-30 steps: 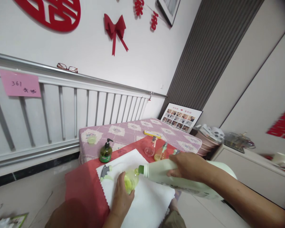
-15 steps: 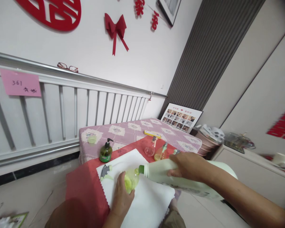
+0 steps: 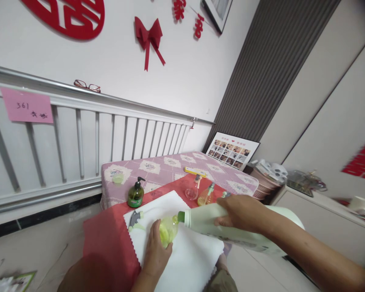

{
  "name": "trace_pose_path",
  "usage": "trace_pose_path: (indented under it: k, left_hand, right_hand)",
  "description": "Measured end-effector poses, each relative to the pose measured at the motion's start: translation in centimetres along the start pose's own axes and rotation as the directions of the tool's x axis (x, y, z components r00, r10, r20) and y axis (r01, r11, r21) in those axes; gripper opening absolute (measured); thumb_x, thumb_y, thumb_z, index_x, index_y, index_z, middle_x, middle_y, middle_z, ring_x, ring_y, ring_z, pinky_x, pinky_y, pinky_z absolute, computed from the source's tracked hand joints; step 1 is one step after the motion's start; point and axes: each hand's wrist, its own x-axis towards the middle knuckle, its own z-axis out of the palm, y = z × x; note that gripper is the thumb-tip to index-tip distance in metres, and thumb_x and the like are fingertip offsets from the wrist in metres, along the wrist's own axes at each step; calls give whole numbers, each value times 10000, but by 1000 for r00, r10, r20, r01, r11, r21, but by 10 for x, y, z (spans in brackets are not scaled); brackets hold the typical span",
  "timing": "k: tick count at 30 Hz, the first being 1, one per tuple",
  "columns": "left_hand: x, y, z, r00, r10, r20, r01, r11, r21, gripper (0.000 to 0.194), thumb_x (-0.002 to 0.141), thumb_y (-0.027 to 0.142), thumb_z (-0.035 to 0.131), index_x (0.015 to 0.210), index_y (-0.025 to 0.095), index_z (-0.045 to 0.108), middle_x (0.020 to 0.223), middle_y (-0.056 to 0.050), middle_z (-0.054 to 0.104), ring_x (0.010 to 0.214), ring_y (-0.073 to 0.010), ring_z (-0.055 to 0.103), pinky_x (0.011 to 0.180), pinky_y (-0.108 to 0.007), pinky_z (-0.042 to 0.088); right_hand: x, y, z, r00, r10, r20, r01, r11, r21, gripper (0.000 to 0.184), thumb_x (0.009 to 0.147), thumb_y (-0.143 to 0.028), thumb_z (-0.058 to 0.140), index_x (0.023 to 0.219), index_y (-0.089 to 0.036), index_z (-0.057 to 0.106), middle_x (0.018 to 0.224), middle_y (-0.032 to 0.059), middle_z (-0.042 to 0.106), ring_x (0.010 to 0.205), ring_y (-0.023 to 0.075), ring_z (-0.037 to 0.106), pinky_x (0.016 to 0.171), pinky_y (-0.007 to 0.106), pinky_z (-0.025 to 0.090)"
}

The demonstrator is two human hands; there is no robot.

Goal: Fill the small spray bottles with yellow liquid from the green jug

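Observation:
My right hand [image 3: 241,213] grips a large white jug [image 3: 207,223] with a green neck, tipped sideways so its mouth meets a small clear bottle [image 3: 167,229] holding yellow-green liquid. My left hand [image 3: 155,253] is wrapped round that small bottle, steadying it on a white cloth [image 3: 188,259]. A grey spray head [image 3: 134,219] lies on the cloth just left of the small bottle.
A red cloth [image 3: 106,239] covers the near table end, a pink patterned cloth [image 3: 158,166] the far end. On it stand a dark green pump bottle [image 3: 136,194], two small spray bottles [image 3: 200,194], a yellow tool [image 3: 194,171] and a small green cup [image 3: 117,178]. A radiator [image 3: 79,142] is behind.

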Motion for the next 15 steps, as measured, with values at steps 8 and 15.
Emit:
trace_pose_path:
  k: [8, 15]
  left_hand:
    - [0, 1, -1, 1000, 11, 3, -11, 1000, 9, 756, 718, 174, 526, 1430, 109, 278, 1514, -155, 390, 1427, -237, 358, 1201, -363, 319]
    - [0, 1, 0, 1000, 3, 9, -3, 1000, 20, 781, 703, 195, 528, 1434, 104, 269, 1517, -167, 388, 1426, -243, 358, 1197, -363, 315]
  right_hand:
    - [2, -1, 0, 1000, -9, -16, 10, 1000, 8, 365, 787, -515, 603, 953, -205, 702, 919, 154, 764, 839, 372, 706, 606, 358, 396]
    - [1, 0, 2, 1000, 15, -6, -15, 1000, -2, 384, 779, -539, 605, 958, -213, 702, 923, 154, 758, 837, 369, 704, 603, 353, 396]
